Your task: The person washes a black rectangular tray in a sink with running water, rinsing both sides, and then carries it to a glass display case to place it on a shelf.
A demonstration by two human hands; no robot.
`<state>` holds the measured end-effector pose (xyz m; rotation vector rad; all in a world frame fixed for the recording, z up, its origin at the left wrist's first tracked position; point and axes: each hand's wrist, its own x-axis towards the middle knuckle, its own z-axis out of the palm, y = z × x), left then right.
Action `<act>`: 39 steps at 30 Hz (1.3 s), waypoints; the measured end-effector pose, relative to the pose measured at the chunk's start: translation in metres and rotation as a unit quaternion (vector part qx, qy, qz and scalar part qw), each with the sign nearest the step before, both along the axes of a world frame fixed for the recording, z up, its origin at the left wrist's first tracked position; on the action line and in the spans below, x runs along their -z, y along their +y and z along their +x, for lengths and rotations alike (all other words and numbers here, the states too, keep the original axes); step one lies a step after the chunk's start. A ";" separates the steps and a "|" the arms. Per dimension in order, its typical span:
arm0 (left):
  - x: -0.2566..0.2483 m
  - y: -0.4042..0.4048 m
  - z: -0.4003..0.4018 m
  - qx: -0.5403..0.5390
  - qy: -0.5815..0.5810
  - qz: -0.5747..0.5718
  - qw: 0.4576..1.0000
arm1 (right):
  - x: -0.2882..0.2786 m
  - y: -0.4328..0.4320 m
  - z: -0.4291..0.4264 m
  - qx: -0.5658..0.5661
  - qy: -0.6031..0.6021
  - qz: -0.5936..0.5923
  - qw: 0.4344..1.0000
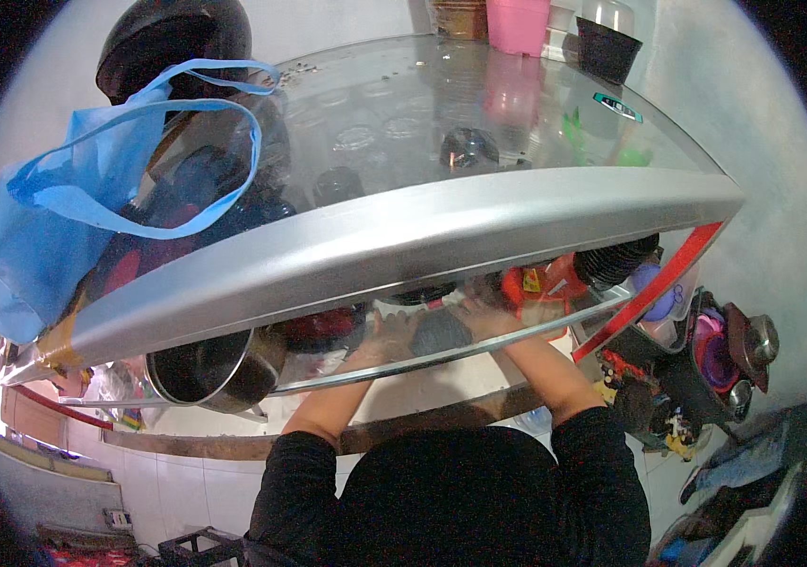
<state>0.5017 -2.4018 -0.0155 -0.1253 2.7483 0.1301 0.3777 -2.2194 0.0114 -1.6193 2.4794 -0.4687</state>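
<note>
Both my arms reach under the silver top rim (pixel 403 223) of a glass display case. My left hand (pixel 392 334) and my right hand (pixel 475 315) show blurred through the front glass, beside a dark grey rounded object (pixel 440 333) that lies between them. Whether either hand grips it cannot be made out. Close to the right hand are orange-red plastic containers (pixel 539 290). On the left, a dark metal pot (pixel 215 368) rests on its side with its mouth towards me.
A blue fabric bag (pixel 56 234) hangs over the case's left corner. On the glass top (pixel 375 106) stand a pink pot (pixel 519 25) and a black pot (pixel 607 49). A metal rail (pixel 460 352) crosses in front of my hands. Bins of plastic ware (pixel 712 354) sit at right.
</note>
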 end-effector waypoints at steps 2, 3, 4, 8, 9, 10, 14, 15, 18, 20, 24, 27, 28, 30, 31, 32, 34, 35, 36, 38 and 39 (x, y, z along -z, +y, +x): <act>-0.007 0.001 0.004 -0.005 0.014 0.039 0.999 | -0.002 0.004 0.002 0.005 0.069 -0.054 0.996; -0.012 0.000 0.008 -0.010 0.021 0.058 0.998 | -0.003 0.006 0.004 0.007 0.111 -0.091 0.990; 0.004 -0.008 0.013 -0.008 0.086 0.017 0.996 | -0.006 0.006 0.010 0.006 0.150 -0.128 0.980; 0.057 -0.018 0.036 -0.085 0.258 0.078 0.959 | -0.013 0.023 0.025 0.026 0.069 -0.172 0.982; 0.056 -0.013 0.042 -0.124 0.275 0.150 0.942 | -0.014 0.032 0.028 0.043 -0.045 -0.157 0.986; 0.058 -0.009 0.052 -0.136 0.324 0.209 0.912 | -0.015 0.037 0.031 0.067 -0.156 -0.144 0.975; 0.104 0.000 0.082 -0.163 0.454 0.375 0.792 | 0.081 0.046 0.000 0.251 -0.216 -0.105 0.938; 0.125 -0.001 0.083 -0.165 0.474 0.401 0.767 | 0.086 0.043 -0.001 0.287 -0.219 -0.090 0.928; 0.147 0.000 0.077 -0.165 0.457 0.526 0.698 | 0.124 0.048 -0.019 0.247 -0.188 -0.146 0.939; 0.155 -0.006 0.075 -0.184 0.448 0.579 0.656 | 0.126 0.046 -0.017 0.262 -0.199 -0.172 0.929; 0.152 -0.006 0.054 -0.234 0.392 0.717 0.527 | 0.135 0.049 -0.024 0.241 -0.168 -0.235 0.927; 0.150 -0.006 0.049 -0.271 0.349 0.801 0.404 | 0.127 0.043 -0.013 0.317 -0.143 -0.092 0.933; 0.148 -0.005 0.047 -0.277 0.336 0.821 0.370 | 0.124 0.042 -0.011 0.315 -0.151 -0.108 0.931; 0.145 -0.005 0.046 -0.290 0.316 0.849 0.309 | 0.119 0.040 -0.007 0.309 -0.168 -0.138 0.926; 0.144 -0.005 0.047 -0.296 0.309 0.858 0.283 | 0.117 0.039 -0.005 0.314 -0.164 -0.128 0.926; 0.142 -0.006 0.048 -0.302 0.306 0.864 0.264 | 0.115 0.037 -0.003 0.319 -0.160 -0.118 0.927; 0.138 -0.003 0.043 -0.305 0.295 0.874 0.238 | 0.125 0.043 -0.009 0.317 -0.145 -0.135 0.928; 0.135 0.000 0.038 -0.300 0.288 0.879 0.233 | 0.135 0.051 -0.018 0.311 -0.132 -0.162 0.927; 0.139 -0.002 0.037 -0.296 0.298 0.874 0.243 | 0.135 0.047 -0.017 0.293 -0.123 -0.186 0.930; 0.146 -0.006 0.040 -0.272 0.324 0.852 0.307 | 0.134 0.047 -0.015 0.286 -0.122 -0.171 0.935; 0.156 -0.011 0.041 -0.257 0.342 0.833 0.351 | 0.127 0.044 -0.012 0.282 -0.121 -0.163 0.938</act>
